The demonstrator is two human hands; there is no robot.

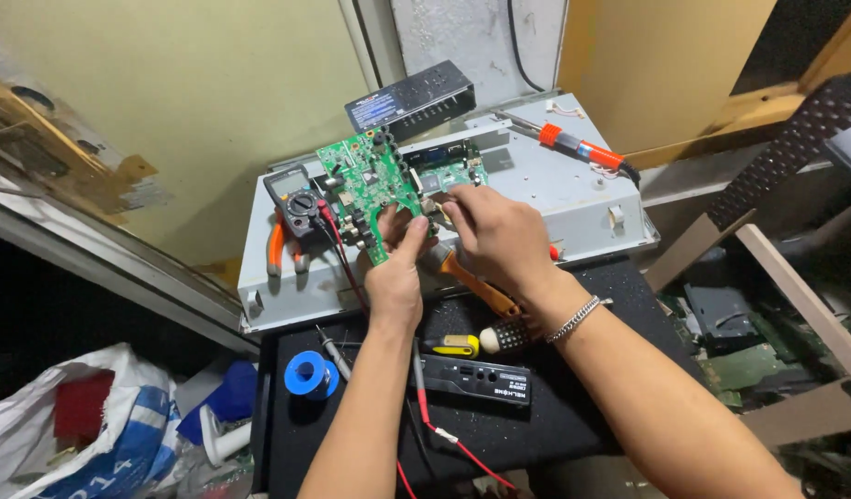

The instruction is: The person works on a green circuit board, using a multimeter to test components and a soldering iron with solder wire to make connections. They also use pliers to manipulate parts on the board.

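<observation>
The left hand (395,268) pinches the green circuit board (368,185) by its lower edge, tilted over the worktop's far-left part; the right hand (495,236), fingers curled at its right edge, grips an orange-handled tool (476,288).

A single view is given, taken from a head-worn camera. The scene is looked down on steeply and from close range, over both forearms toward a grey sheet-metal panel (573,208) laid on a black work surface (546,425), with a wall behind.
</observation>
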